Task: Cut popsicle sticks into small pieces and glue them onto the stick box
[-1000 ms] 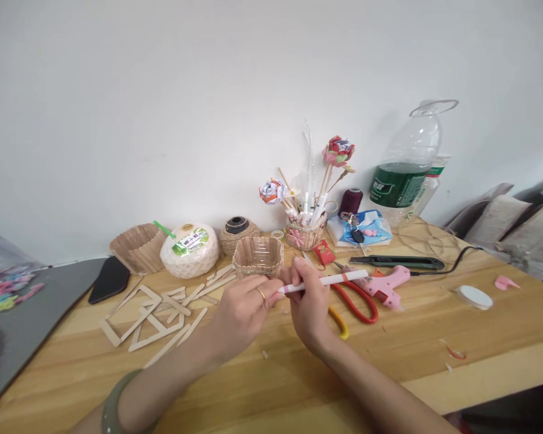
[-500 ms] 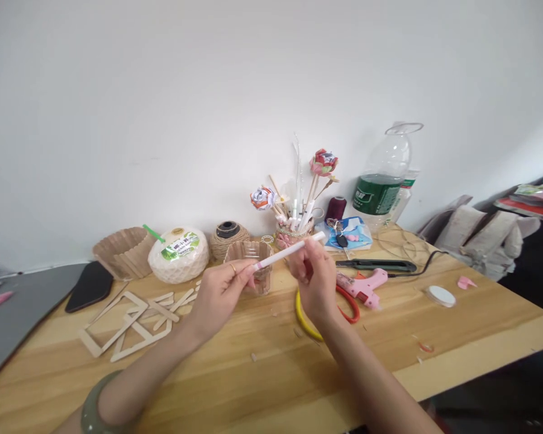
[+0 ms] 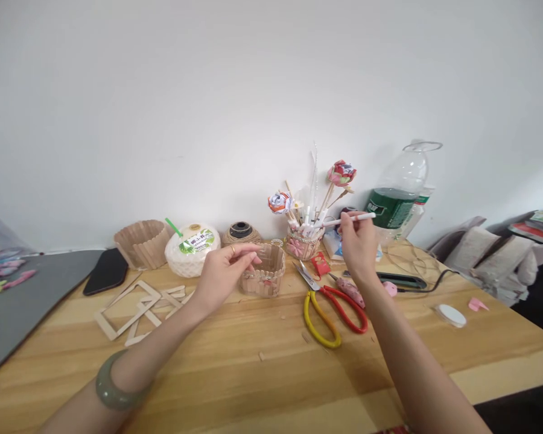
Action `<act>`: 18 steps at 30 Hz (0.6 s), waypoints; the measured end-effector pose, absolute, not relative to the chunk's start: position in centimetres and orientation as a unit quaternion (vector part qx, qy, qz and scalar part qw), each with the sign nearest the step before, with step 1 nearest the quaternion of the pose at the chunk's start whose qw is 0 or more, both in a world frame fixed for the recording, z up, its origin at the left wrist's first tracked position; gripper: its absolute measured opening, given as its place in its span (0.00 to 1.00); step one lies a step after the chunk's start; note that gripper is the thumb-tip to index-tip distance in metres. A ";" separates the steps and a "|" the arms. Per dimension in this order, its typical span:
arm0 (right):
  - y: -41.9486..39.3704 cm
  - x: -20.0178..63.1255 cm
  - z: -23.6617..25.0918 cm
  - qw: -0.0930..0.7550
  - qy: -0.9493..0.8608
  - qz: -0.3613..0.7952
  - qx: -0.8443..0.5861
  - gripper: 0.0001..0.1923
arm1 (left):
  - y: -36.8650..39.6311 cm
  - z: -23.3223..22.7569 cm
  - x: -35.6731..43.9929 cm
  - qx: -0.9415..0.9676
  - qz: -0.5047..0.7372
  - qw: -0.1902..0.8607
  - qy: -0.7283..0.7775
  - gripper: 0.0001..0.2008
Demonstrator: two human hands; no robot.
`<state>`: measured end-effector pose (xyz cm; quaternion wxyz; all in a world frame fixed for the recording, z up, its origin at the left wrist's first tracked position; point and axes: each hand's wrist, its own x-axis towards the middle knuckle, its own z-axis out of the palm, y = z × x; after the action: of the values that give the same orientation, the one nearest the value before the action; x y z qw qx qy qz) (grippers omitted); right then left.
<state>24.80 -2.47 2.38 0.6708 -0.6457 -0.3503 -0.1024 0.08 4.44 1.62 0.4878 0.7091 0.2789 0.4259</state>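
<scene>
My right hand [image 3: 356, 241] is raised toward the back of the table and pinches a thin white stick [image 3: 349, 220], which lies almost level, its left end near the small decorated holder [image 3: 302, 245] full of sticks and paper flowers. My left hand [image 3: 225, 269] hovers with loosely curled fingers and nothing in it, just left of a small basket made of wooden sticks [image 3: 263, 272]. A green bangle [image 3: 113, 386] is on my left wrist.
Red-and-yellow scissors [image 3: 330, 306] lie right of the basket on the wooden table [image 3: 271, 374]. Flat stick frames [image 3: 129, 306], a white round container [image 3: 192, 248], a twine ball [image 3: 241, 233], a pink glue gun [image 3: 391, 289], a large plastic bottle [image 3: 396, 193] and a tape roll [image 3: 451, 314] surround them.
My left hand let go of the white stick. My right hand carried it up and to the right, toward the holder of sticks. The view tilted and shifted.
</scene>
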 end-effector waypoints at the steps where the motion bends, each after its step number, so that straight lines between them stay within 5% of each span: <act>1: -1.9 25.3 2.4 0.639 -0.358 -0.113 -0.671 0.10 | 4.6 1.5 0.1 0.710 0.425 0.490 0.275 0.11; 8: 0.2 26.8 3.5 0.464 -0.358 -0.157 -0.795 0.15 | 5.3 1.0 0.3 0.723 0.414 0.489 0.259 0.08; 14: 2.2 27.6 1.3 0.337 -0.424 -0.045 -0.839 0.13 | 4.8 1.2 0.0 0.737 0.413 0.477 0.245 0.14; 18: 2.5 28.1 0.6 0.328 -0.444 0.006 -0.834 0.15 | 4.7 1.4 -0.2 0.748 0.419 0.457 0.236 0.17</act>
<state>28.12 2.49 0.65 0.3281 -0.8335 -0.4445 0.0058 -0.20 4.75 1.42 0.4566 0.7483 0.2358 0.4194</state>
